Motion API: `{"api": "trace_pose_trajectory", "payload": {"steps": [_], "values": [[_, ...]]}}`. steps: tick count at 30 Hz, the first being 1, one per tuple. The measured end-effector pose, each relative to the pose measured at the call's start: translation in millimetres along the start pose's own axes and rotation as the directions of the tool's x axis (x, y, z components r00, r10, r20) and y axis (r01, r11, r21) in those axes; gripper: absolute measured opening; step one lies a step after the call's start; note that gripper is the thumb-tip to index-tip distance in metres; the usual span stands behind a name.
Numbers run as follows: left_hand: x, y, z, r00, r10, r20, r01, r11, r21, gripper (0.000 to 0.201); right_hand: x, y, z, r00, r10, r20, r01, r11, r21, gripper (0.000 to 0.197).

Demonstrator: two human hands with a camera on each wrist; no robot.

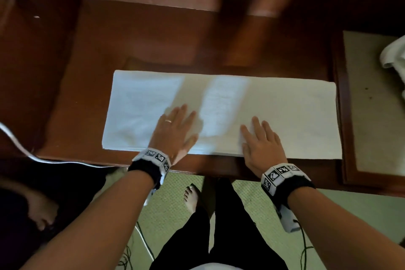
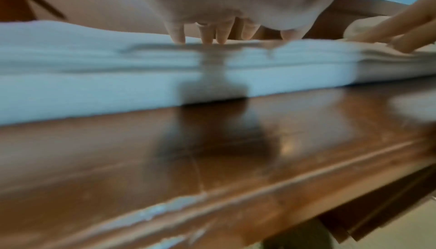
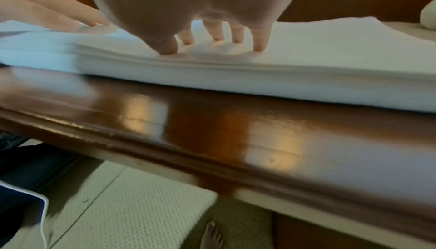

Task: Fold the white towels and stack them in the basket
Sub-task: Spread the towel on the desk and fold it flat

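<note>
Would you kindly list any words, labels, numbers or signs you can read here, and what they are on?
No readable text.
Left wristband: black-and-white square code markers, no letters or numbers.
Right wristband: the same coded squares.
White towel, wooden table: no label visible.

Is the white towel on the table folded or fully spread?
Folded: the white towel shows stacked layers along its near edge; both hands press flat on it.

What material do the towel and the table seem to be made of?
Towel: probably soft cotton terry, matte white; it dents under the right hand's fingertips and shows stacked soft layers at its edge.
Table: looks like dark wood, or veneer, with glossy varnish; it mirrors light patches.
</note>
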State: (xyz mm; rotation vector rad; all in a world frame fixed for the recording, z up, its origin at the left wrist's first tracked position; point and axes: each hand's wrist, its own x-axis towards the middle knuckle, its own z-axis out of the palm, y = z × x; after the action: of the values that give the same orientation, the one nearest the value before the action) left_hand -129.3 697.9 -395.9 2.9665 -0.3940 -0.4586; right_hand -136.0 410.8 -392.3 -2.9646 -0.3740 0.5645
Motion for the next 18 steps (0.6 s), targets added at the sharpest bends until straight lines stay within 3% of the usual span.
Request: {"api": "trace_pose_trajectory", "payload": {"steps": [3, 5, 8, 11, 14, 18], "values": [[-1.2, -16.2, 15.1, 0.997, -0.010, 0.070, 0.005, 0.998, 0.065, 0.072, -5.8, 3.0, 1.4, 0.998, 0.018, 0.061, -0.020, 0.999, 0.028, 0.056], [-16.2, -47.3, 19.4, 0.989, -0.129, 0.066, 0.127, 0.991, 0.037, 0.077, -7.8, 6.0, -2.7, 0.999, 0.004, 0.048, -0.005, 1.000, 0.016, 0.056], [-40.5, -88.4, 15.8, 0.936, -0.334, 0.111, 0.335, 0.942, 0.015, 0.092, 0.6, -0.7, -13.6, 1.000, -0.001, -0.010, 0.001, 1.000, -0.010, 0.052], [-34.9, -84.0, 5.2, 0.897, -0.430, 0.105, 0.430, 0.902, 0.023, 0.105, 22.1, -17.2, -25.4, 0.993, 0.038, -0.107, -0.030, 0.996, 0.078, 0.049], [-10.8, -47.0, 0.0, 0.933, -0.355, 0.058, 0.358, 0.932, -0.057, 0.103, 44.2, -36.6, -29.5, 0.986, 0.040, -0.162, -0.023, 0.994, 0.105, 0.054], [22.0, 19.2, 9.6, 0.984, -0.159, 0.080, 0.161, 0.987, -0.010, 0.095, 55.3, -26.4, -13.1, 0.996, 0.035, -0.087, -0.032, 0.999, 0.038, 0.064]]}}
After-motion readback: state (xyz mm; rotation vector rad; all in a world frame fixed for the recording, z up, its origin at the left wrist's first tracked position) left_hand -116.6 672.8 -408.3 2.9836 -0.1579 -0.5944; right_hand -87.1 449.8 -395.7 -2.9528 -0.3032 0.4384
